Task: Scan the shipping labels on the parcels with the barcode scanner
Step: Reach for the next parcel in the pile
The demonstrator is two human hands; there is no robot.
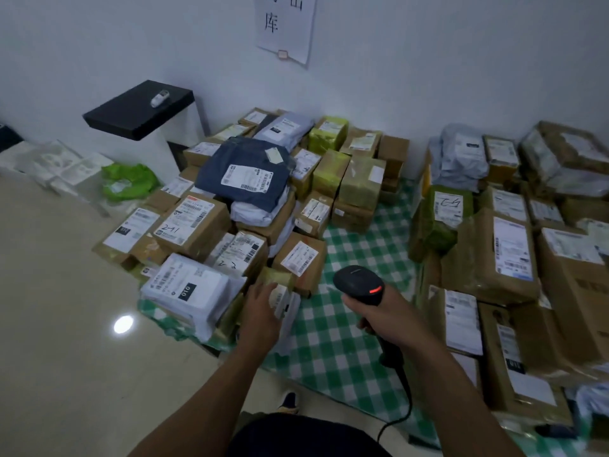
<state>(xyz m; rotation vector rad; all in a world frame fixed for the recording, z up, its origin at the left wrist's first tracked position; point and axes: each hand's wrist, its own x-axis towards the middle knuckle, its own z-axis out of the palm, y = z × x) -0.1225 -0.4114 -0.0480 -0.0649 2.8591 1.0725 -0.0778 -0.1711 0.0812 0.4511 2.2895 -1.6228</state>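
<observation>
Right hand (385,308) grips the barcode scanner (359,283) over the bare checked cloth (346,324) lane between parcel stacks; left hand (260,311), fingers spread, touches a small parcel (280,291) at the near edge.

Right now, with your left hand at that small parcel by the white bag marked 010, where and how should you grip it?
Probably by its near short end, from the right and above. The small parcel lies tilted against the white bag, label up, so the left hand can pinch that free edge while the right hand holds the scanner.
</observation>
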